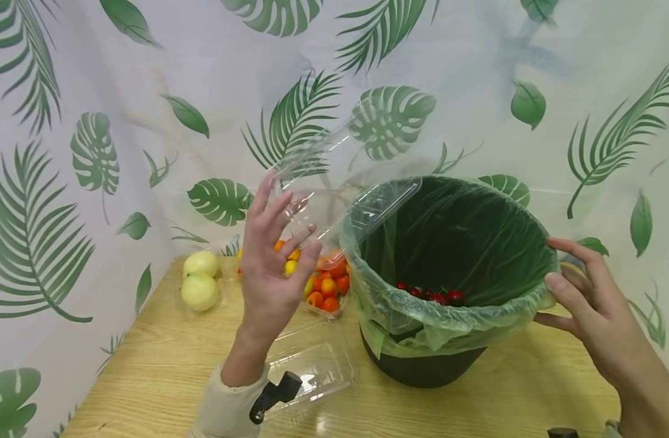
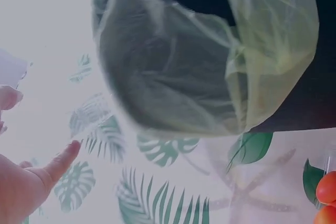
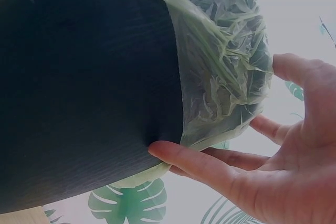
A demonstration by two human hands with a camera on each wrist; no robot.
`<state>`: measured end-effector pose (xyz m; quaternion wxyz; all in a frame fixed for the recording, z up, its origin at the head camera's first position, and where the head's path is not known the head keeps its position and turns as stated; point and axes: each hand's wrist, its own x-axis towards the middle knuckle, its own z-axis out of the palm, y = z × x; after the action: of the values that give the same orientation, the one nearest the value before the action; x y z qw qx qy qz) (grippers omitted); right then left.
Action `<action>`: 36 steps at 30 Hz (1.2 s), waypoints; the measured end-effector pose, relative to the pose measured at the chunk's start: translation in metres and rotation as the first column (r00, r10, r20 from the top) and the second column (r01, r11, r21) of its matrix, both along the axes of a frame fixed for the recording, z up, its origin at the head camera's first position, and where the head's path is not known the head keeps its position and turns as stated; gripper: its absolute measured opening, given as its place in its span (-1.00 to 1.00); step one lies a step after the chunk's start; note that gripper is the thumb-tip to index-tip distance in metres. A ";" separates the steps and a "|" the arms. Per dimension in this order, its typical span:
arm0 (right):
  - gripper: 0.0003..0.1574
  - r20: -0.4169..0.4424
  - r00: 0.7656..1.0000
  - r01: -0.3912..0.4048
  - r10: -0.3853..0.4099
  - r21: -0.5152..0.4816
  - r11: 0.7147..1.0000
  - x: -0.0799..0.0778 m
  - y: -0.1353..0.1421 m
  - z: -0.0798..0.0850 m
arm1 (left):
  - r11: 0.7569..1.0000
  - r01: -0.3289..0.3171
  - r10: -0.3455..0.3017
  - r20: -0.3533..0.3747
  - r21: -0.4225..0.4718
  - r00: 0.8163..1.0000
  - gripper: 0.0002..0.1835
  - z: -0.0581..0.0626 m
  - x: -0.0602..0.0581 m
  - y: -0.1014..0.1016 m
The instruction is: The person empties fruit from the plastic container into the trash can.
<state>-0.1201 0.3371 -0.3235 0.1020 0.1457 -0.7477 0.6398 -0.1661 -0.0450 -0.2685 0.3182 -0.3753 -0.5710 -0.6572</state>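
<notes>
A clear plastic box hangs tilted at the left edge of the black bin, overlapping its mouth. Beside the box, my left hand is raised with fingers spread, some showing through the plastic. A thin green bag lines the bin and folds over its rim. Red cherries show inside, low behind the near rim. My right hand touches the bin's right side with extended fingers, at the rim and on the outer wall.
Small orange-red and yellow fruits lie in a clear box left of the bin. Pale yellow-green round fruits sit in another at the back left. A clear plastic tray lies on the wooden table. Behind hangs a leaf-print curtain.
</notes>
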 end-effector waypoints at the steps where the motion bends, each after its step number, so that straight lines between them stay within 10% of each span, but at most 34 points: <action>1: -0.29 0.000 1.000 -0.002 0.002 -0.002 1.000 0.000 0.000 0.000 | 0.999 0.026 -0.026 0.021 0.028 0.999 -0.40 -0.001 0.001 -0.006; 8: -0.29 0.001 1.000 -0.010 0.010 -0.003 1.000 -0.001 -0.001 -0.002 | 0.981 0.136 -0.154 0.126 0.140 0.980 -0.34 -0.016 0.005 -0.052; 22: -0.28 -0.014 1.000 -0.009 0.010 0.037 0.999 -0.003 -0.004 -0.001 | 0.998 0.053 -0.055 0.333 0.015 0.941 -0.38 -0.047 0.018 -0.133; 36: -0.28 -0.021 0.999 0.030 -0.029 0.058 0.998 -0.005 0.002 -0.006 | 0.991 -0.103 0.134 0.623 -0.086 0.770 -0.38 -0.116 0.050 -0.188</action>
<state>-0.1249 0.3395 -0.3293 0.1147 0.1441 -0.7670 0.6147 -0.1165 -0.2331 -0.3848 0.1417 -0.1058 -0.6821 -0.7096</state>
